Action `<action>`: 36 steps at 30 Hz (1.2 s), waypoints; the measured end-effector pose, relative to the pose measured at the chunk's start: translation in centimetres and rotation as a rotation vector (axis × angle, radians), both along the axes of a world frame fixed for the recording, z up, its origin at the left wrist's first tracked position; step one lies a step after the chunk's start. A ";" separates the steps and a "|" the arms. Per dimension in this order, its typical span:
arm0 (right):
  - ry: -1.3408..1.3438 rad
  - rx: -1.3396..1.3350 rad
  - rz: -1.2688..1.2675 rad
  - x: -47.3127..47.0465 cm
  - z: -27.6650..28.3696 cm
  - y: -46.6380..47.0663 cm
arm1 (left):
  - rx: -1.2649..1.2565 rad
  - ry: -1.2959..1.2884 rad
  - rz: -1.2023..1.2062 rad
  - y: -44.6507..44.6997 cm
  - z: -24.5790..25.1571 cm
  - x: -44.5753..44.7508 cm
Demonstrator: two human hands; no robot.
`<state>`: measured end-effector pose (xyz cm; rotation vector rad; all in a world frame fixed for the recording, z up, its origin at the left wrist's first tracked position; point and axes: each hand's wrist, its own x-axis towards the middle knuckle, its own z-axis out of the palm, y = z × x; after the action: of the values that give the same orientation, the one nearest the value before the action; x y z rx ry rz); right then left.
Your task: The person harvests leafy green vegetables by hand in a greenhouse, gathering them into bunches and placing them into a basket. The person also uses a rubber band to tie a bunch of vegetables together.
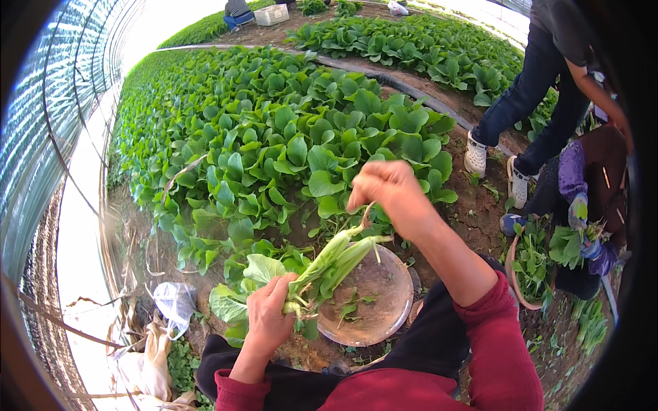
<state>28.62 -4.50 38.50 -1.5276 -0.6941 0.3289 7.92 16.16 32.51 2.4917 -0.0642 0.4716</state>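
Observation:
My left hand (271, 311) grips several leafy green plants (334, 262) with pale stalks, held tilted in front of me. Some root ends point up and away to the right, and others stick out beside my fingers. Broad leaves (229, 303) spread out left of that hand. Just above the upper root tips is my right hand (388, 192), slightly blurred, with its fingers curled. Whether anything is pinched in them cannot be made out. Beneath the plants sits a wide, shallow basin (398, 313), soiled inside, with a few loose leaves (349, 308) in it.
Dense leafy crop (288, 138) grows ahead. At right, a standing person in white clogs (476, 154) is beside another person's gloved hand (578, 210) and a basin of greens (532, 262). A plastic bag (176, 303) lies left. A dark hose (411, 91) crosses the soil beyond.

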 end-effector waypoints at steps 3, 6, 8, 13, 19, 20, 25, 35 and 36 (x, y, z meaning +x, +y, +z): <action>-0.295 -0.054 -0.423 -0.4 1.1 -1.4 | -0.096 -0.052 0.037 0.5 0.1 0.2; -0.010 -0.277 -0.191 -2.7 0.9 -3.2 | -0.024 -0.048 0.088 0.8 0.2 0.2; 0.136 -0.395 -0.070 -4.4 -0.6 -2.9 | 0.058 -0.041 0.087 0.8 0.4 0.4; 0.358 0.135 0.045 -6.6 -3.9 -1.3 | 0.049 -0.095 0.086 0.4 0.7 0.7; 0.345 0.599 0.191 -3.8 -2.4 -3.5 | -0.507 0.136 0.103 1.4 -0.1 -0.4; 0.155 0.386 0.078 -3.1 -2.4 -3.4 | -0.691 0.197 0.100 1.5 -0.4 -0.6; 0.307 0.409 0.487 -4.0 -5.3 1.9 | -1.246 0.366 0.023 0.5 -2.4 -1.0; 0.305 0.396 -0.003 -7.7 -4.6 3.1 | -1.127 0.122 0.093 2.3 -0.2 -0.5; 0.099 0.221 -0.025 -7.9 -4.7 3.1 | -1.146 0.094 0.081 2.2 0.1 -0.5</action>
<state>20.75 -1.40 33.83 -1.3008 -0.6115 0.2971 7.42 18.38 32.60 1.3840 0.2732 0.2872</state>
